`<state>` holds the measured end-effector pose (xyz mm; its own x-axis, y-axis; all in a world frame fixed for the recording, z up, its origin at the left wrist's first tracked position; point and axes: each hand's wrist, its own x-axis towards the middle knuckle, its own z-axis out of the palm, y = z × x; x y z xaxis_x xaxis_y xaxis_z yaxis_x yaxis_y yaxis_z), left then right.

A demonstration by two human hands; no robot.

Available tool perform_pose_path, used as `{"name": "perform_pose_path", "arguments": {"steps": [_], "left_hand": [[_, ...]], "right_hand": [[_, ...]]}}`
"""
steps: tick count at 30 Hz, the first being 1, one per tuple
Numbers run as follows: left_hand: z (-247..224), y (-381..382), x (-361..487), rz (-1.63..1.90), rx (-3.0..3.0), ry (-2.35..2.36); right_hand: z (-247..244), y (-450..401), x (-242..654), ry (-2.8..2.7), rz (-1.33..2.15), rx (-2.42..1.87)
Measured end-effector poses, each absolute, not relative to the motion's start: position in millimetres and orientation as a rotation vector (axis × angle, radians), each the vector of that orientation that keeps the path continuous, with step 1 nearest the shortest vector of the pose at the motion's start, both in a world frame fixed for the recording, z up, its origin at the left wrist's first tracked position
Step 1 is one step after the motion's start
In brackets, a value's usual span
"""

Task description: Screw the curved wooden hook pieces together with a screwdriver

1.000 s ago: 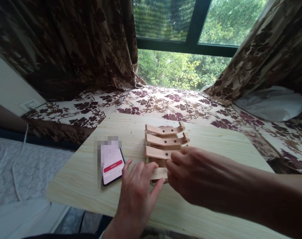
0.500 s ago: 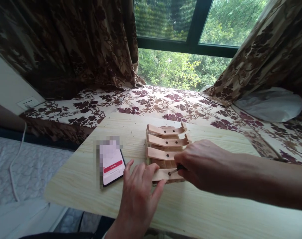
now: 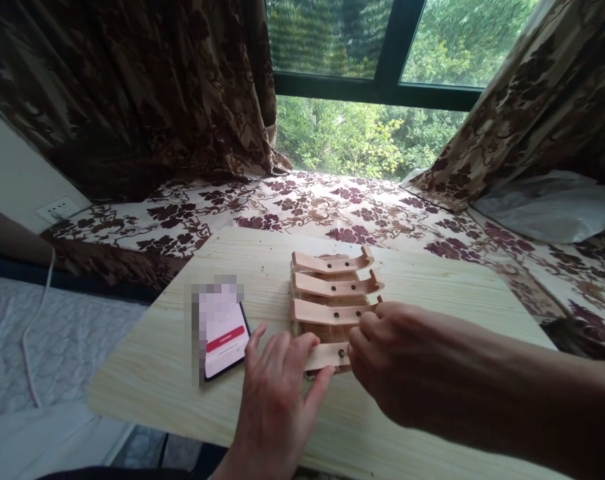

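Note:
A block of several curved wooden hooks stands on the table, each piece fixed with dark screws to a wooden base. My left hand pinches the near end of the closest wooden hook, thumb on the front side and fingers on the back. Over the right end of that same piece is my closed right hand, beside a dark screw. A dark-handled screwdriver, seen in its grip a moment earlier, is now hidden by the fingers.
To the left of my left hand lies a phone with a lit screen. The pale wooden table borders a floral-covered window seat. Farther right rests a white plastic bag, and a white cable hangs on the left.
My right hand has turned over and lowered toward the near hook, so the screwdriver's shaft no longer shows. The third hook's second screw is now visible. My left hand keeps its hold.

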<state>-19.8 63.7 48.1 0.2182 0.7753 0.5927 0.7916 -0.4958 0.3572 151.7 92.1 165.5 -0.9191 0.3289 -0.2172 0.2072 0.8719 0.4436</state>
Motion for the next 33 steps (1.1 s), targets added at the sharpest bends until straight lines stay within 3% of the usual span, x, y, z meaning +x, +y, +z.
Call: {"name": "perform_pose_path", "arguments": {"steps": [5, 9, 13, 20, 23, 29, 33], "left_hand": [[46, 64, -19, -1.163, -2.452, -1.564], [45, 63, -19, -1.163, -2.447, -1.586], [47, 63, -20, -1.153, -2.444, -1.608], [50, 64, -20, -1.19, -2.438, -1.568], [48, 64, -19, -1.182, -2.439, -1.576], [44, 63, -19, -1.158, -2.443, -1.595], [46, 63, -20, -1.126, -2.43, -1.604]], "right_hand": [[170, 106, 141, 2.677, 0.151, 0.817], [179, 116, 139, 2.58, 0.021, 1.123], [180, 112, 144, 2.709, 0.086, 0.963], [168, 95, 150, 2.879, 0.514, 0.375], [166, 99, 150, 2.859, 0.378, 0.474], [175, 116, 148, 2.567, -0.029, 1.138], [177, 111, 148, 2.739, 0.06, 0.964]]}}
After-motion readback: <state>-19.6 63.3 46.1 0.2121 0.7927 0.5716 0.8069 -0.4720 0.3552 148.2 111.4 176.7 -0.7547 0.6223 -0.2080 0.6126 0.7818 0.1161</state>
